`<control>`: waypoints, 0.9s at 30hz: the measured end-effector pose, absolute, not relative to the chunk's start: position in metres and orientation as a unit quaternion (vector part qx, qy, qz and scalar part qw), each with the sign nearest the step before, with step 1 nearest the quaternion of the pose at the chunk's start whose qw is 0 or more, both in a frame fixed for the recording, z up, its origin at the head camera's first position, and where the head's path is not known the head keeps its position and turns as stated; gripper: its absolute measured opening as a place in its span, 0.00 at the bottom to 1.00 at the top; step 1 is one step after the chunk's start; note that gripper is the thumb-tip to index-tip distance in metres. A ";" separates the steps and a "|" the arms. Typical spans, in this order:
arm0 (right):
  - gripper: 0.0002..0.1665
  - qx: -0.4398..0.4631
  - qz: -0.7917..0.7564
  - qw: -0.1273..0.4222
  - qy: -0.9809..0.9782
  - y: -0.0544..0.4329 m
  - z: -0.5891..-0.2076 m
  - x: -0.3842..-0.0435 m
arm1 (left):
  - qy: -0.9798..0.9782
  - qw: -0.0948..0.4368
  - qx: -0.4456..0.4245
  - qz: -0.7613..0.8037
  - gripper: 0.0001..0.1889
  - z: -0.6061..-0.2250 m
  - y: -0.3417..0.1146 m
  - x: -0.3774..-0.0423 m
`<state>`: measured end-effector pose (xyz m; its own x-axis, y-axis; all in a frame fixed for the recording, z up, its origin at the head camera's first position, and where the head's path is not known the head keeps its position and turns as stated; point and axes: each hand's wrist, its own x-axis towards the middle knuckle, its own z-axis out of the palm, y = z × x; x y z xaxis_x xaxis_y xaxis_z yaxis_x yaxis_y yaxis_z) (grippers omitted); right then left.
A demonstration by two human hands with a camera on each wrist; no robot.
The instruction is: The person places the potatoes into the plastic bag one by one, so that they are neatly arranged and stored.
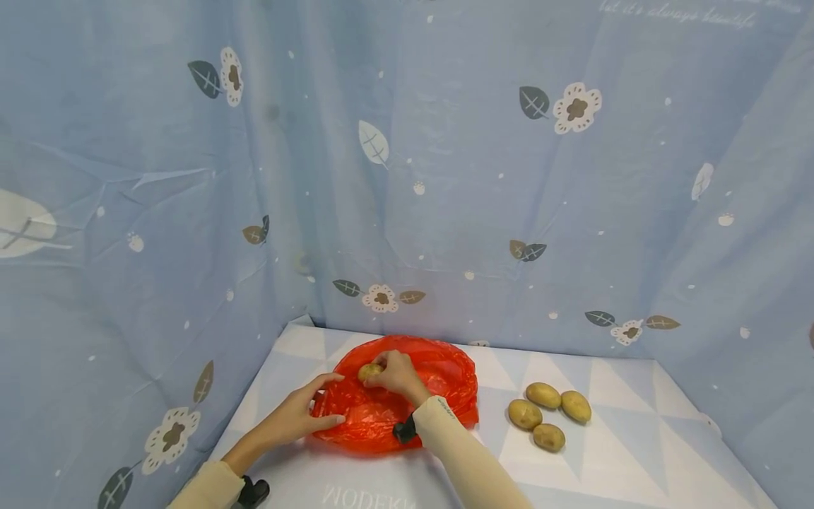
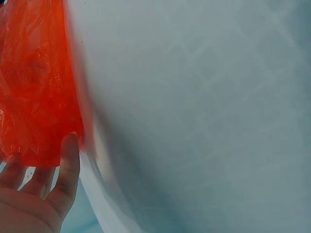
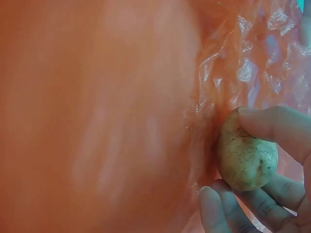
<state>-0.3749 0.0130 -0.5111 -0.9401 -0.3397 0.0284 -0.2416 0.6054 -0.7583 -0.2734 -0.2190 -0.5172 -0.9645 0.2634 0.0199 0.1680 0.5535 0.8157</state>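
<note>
A red plastic bag point(image 1: 362, 417) lies spread wide on the table, its mouth facing up. My right hand point(image 1: 396, 373) is over the inside of the bag, holding a potato point(image 1: 370, 372) between thumb and fingers. Up close in the right wrist view, the potato point(image 3: 248, 155) has dark specks, and crinkled red film spreads behind it. At the bag's left side, my left hand point(image 1: 302, 410) touches the rim with thumb and fingers spread apart. In the left wrist view, the fingertips point(image 2: 71, 145) meet the bag's edge point(image 2: 43, 97).
Several loose potatoes point(image 1: 524, 414) lie grouped on the table, right of the bag. The white and pale-blue patterned tabletop point(image 1: 629, 438) extends around them. A blue printed curtain point(image 1: 470, 177) hangs behind the table and along both sides.
</note>
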 end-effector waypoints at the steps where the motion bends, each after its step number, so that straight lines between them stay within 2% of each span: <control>1: 0.21 -0.161 -0.413 0.061 0.894 0.013 -0.512 -0.375 | 0.880 0.053 0.122 0.456 0.39 -0.517 -0.219 -0.274; 12: 0.20 -0.160 -0.411 0.063 0.895 0.015 -0.515 -0.374 | 0.879 0.047 0.136 0.455 0.38 -0.520 -0.217 -0.276; 21: 0.22 -0.171 -0.437 0.104 0.877 0.022 -0.507 -0.370 | 0.879 0.051 0.127 0.456 0.38 -0.519 -0.217 -0.275; 27: 0.24 -0.186 -0.418 0.074 0.886 0.027 -0.485 -0.364 | 0.879 0.053 0.122 0.458 0.38 -0.518 -0.217 -0.275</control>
